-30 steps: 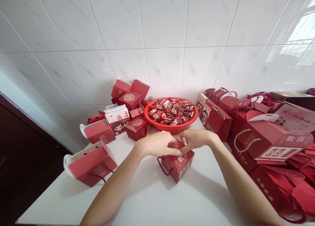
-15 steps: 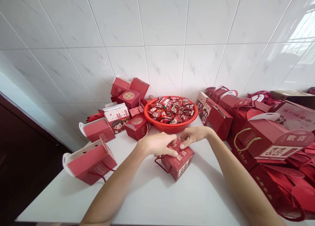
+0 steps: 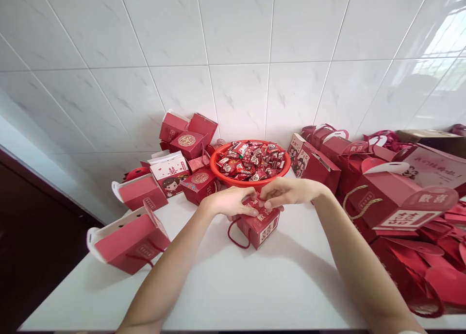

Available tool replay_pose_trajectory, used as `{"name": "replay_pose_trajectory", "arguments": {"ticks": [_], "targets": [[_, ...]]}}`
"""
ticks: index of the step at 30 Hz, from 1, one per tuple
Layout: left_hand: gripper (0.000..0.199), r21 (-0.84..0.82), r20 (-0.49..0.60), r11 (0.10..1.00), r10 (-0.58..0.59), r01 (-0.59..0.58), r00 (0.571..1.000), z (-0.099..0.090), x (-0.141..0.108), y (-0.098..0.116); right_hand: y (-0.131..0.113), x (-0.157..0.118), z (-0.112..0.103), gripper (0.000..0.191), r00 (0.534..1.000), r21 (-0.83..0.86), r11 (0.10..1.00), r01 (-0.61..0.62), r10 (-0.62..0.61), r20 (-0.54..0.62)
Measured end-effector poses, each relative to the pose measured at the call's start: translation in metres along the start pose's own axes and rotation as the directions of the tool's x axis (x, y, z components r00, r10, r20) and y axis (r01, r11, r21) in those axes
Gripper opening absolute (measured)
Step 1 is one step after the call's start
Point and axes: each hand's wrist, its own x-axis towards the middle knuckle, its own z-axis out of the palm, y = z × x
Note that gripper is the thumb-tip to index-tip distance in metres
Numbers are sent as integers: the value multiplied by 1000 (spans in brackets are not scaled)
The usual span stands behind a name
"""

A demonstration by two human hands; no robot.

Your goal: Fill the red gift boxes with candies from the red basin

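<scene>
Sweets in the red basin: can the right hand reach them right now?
Likely yes: nothing covers the sweets, and the right hand is just in front of the basin, though it is busy at the small red box.

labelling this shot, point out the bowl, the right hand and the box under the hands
bowl (image 3: 236, 181), head view, front rim
right hand (image 3: 291, 191), head view, back of the hand
box (image 3: 259, 222), head view, top

The middle box (image 3: 255, 225) is red, pale-lettered.

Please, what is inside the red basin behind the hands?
The basin holds a heap of wrapped sweets, mostly in red wrappers. Whatever lies beneath the top layer, and the basin's bottom, is covered and cannot be seen.
</scene>
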Motion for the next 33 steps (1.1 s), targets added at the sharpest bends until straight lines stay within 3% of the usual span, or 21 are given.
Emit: {"name": "replay_pose_trajectory", "arguments": {"ticks": [7, 15, 20, 24, 27, 33], "targets": [[80, -44, 182, 996, 89, -82, 979, -11, 3, -13, 11, 16, 8, 23, 997, -144, 987, -73, 75, 6], [83, -202, 79, 972, 136, -118, 988, -13, 0, -19, 2, 15, 11, 17, 998, -220, 973, -66, 70, 7], [70, -470, -106, 851, 209, -235, 972, -19, -25, -2, -8, 12, 14, 33, 992, -225, 966, -125, 118, -41], [56, -511, -221, 782, 283, -358, 933, -18, -37, 11, -22, 4, 16, 40, 984, -165, 975, -146, 126, -127], [58, -492, -239, 755, 361, -433, 902, -10, -38, 16, -33, -3, 19, 43, 962, -102, 978, -181, 154, -228], [63, -462, -270, 666, 524, -586, 808, 12, -38, 26, -43, -8, 35, 22, 889, -139, 977, -159, 80, -451]]}}
